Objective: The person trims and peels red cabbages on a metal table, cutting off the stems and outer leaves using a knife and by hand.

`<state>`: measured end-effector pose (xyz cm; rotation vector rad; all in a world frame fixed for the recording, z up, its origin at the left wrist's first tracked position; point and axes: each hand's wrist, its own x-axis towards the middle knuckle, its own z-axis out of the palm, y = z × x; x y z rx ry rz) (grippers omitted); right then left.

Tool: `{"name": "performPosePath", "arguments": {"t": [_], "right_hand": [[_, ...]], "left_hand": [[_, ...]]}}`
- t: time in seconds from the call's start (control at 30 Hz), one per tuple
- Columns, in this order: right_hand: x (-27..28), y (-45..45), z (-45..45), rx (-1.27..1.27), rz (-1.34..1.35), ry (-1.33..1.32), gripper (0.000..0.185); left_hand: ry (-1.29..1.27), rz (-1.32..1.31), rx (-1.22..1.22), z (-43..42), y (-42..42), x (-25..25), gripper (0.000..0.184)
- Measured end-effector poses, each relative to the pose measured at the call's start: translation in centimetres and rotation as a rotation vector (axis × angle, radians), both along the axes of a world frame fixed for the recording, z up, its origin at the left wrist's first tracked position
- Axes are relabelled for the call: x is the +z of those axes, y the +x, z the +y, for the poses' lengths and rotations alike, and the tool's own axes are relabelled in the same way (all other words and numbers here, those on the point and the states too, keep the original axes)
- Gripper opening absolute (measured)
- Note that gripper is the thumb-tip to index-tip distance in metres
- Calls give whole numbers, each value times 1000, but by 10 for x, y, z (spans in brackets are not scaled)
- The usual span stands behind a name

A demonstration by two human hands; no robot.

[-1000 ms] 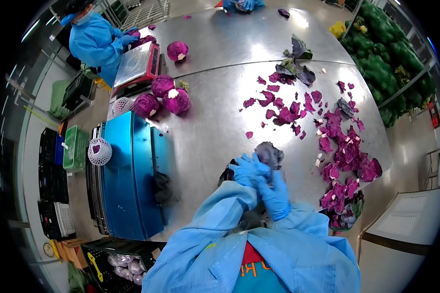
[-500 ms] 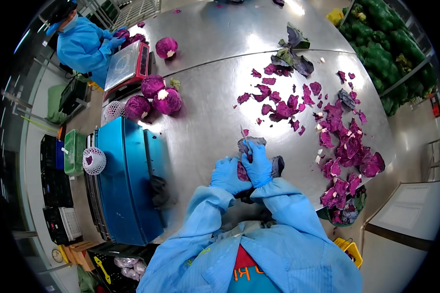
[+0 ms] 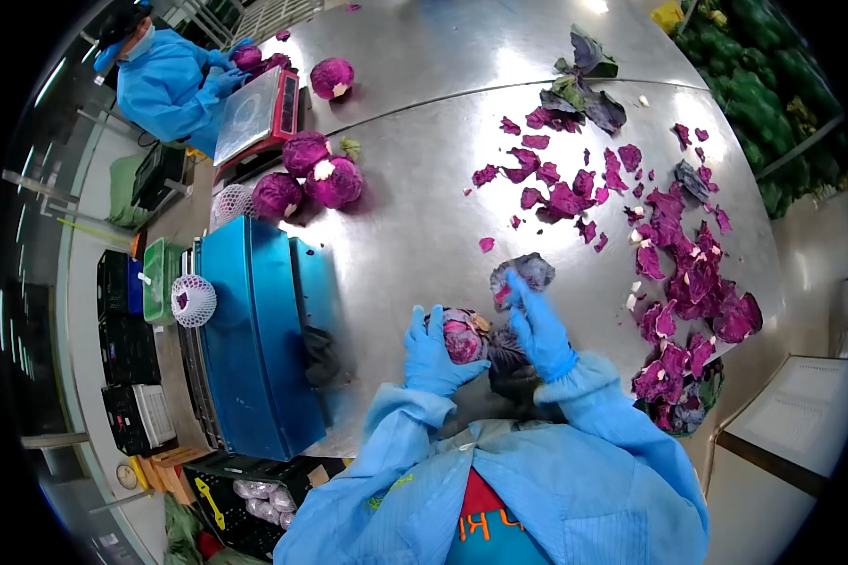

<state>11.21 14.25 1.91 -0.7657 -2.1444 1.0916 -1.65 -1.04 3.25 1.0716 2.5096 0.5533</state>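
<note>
A red cabbage [image 3: 464,336] with a pale cut stem rests in my left hand [image 3: 433,360], whose thumb and fingers curl around its left side. My right hand [image 3: 540,330] is apart from the cabbage, over the edge of a loose purple-grey outer leaf [image 3: 535,270] on the metal table. Motion blurs its fingers, and whether it grips anything does not show; no knife blade is visible now. Dark outer leaves [image 3: 511,363] lie between my hands, close to my body.
Trimmed purple leaves [image 3: 693,282] cover the table's right side. Whole red cabbages [image 3: 334,182] sit at left by a red scale [image 3: 287,104], where a co-worker [image 3: 165,89] handles cabbages. A blue metal box [image 3: 245,339] stands left; green net sacks [image 3: 773,85] are far right.
My hands have moved apart. The right hand, earlier at the cabbage with a thin blade showing, has swung right to the loose leaf. More of the cabbage shows. The whole view has shifted slightly.
</note>
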Motion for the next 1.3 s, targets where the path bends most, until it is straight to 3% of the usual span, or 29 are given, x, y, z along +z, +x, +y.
{"name": "performPosePath", "arguments": {"t": [0.07, 0.13, 0.17, 0.3, 0.47, 0.77, 1.03, 1.13, 1.2, 1.3], "right_hand": [[0, 24, -27, 93, -41, -28, 21], [-2, 38, -46, 203, -403, -87, 21], [4, 40, -55, 157, -377, -56, 14], [-32, 34, -68, 114, -262, 78, 12], [-50, 32, -56, 234, -390, -4, 16], [-36, 17, -33, 290, -683, -123, 20], [-29, -8, -13, 394, -900, -159, 22], [-151, -24, -1, 506, -671, -2, 29], [-97, -27, 10, 453, -818, -105, 28], [-84, -10, 13, 414, -726, -170, 33]], "left_hand": [[-30, -29, 1, 1, -6, -10, 117], [-39, -77, -5, 3, -15, -14, 117], [-69, -74, -35, 7, -19, -11, 118], [-118, -96, -26, 15, -19, 1, 118], [-89, -105, -56, 15, -21, -4, 120], [-279, -85, -29, 42, -14, 21, 114], [-184, -127, 36, 41, -16, 7, 108], [-153, 27, -70, 36, 0, 8, 107], [-77, 110, -160, 26, 1, 3, 107], [100, 34, -230, 1, -17, -8, 107]]}}
